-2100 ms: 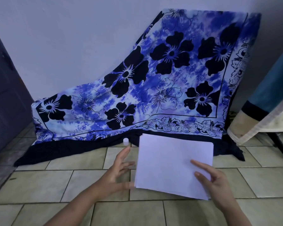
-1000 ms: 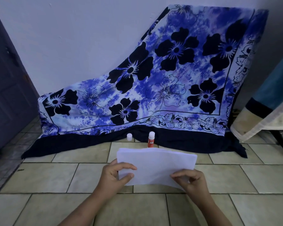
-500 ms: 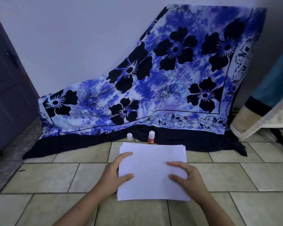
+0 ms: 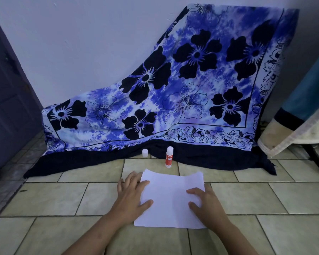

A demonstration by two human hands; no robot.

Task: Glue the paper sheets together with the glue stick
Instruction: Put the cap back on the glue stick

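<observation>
White paper sheets [image 4: 170, 197] lie flat on the tiled floor in front of me. My left hand [image 4: 131, 196] presses the left edge with straight fingers, thumb on the paper. My right hand [image 4: 204, 205] rests flat on the right side of the sheets. Just beyond the paper's far edge a red-and-white glue stick [image 4: 168, 157] stands upright without its cap. Its small white cap [image 4: 145, 153] stands to the left of it, near the cloth's hem.
A blue floral cloth [image 4: 173, 100] with a dark hem drapes from the wall onto the floor behind the glue stick. A dark door [image 4: 9, 100] is at the left. Draped furniture with a dark leg [image 4: 313, 159] stands at the right.
The sheets, held up off the floor two seconds ago, have been lowered and laid flat on the tiles. Both hands have gone from holding the edges to pressing down on top.
</observation>
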